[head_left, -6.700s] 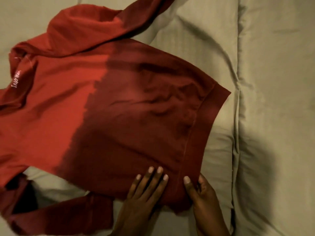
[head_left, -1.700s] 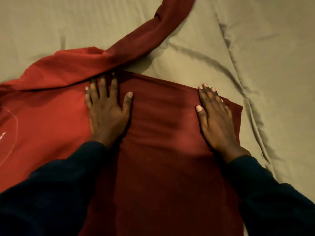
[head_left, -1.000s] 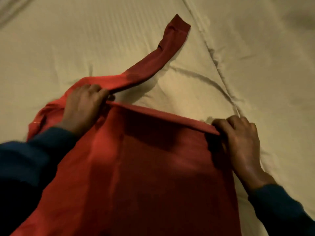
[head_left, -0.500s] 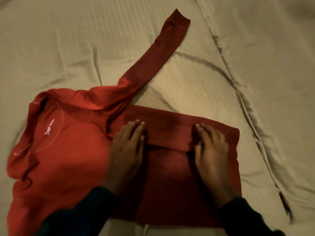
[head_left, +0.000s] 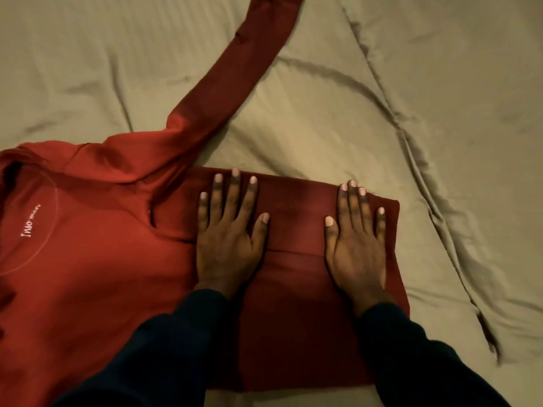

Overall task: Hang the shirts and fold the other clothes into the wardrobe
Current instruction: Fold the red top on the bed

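Fold edge now down flat, left hand [head_left: 227,230] and right hand [head_left: 357,233] pressing straight-fingered on the long-sleeved red cotton top [head_left: 102,259]; loose sleeve beyond it may untidy the fold.

- Earlier we saw the red top [head_left: 97,259] spread open and wrinkled on the beige bedsheet [head_left: 382,98], both hands at its near hem. Now its right part is folded into a neat band.
- A second ago both hands gripped the far edge of the cloth and lifted it. Now the left hand [head_left: 227,236] and right hand [head_left: 355,245] lie flat, fingers straight, pressing the folded band.
- Half a second ago the hands sat lower on the fold; now their fingertips reach its far edge.
- The long sleeve [head_left: 235,83], once bunched near the collar, now stretches straight toward the far side.
- The collar label [head_left: 30,220] has come into view at the left.
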A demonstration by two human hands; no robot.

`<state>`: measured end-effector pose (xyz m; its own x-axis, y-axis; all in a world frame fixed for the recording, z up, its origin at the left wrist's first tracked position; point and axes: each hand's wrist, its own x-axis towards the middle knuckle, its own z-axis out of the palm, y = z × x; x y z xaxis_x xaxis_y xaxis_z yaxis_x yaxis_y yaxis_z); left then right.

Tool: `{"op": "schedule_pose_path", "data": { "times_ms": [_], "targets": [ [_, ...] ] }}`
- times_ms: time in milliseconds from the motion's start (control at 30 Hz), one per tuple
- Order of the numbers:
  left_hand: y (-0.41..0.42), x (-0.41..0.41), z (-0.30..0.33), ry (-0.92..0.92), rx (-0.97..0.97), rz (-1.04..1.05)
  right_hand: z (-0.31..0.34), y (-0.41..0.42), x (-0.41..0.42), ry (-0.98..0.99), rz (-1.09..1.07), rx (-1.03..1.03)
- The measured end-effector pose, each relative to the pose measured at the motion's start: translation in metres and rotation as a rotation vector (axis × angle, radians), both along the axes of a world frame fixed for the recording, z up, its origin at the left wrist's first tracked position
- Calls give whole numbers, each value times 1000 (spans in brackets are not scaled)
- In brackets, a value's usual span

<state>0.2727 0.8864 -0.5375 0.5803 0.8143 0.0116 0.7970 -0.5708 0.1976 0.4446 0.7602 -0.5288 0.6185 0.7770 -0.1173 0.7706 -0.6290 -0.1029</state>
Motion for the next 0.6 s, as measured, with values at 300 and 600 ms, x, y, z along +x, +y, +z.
{"op": "schedule_pose_path", "data": {
  "times_ms": [300,600],
  "targets": [
    [22,-54,24,-59,-31,62,62,61,-10,276,-133,411],
    [31,-78,1,-19,49,38,65,254,-82,1801,-704,750]
  ]
}}
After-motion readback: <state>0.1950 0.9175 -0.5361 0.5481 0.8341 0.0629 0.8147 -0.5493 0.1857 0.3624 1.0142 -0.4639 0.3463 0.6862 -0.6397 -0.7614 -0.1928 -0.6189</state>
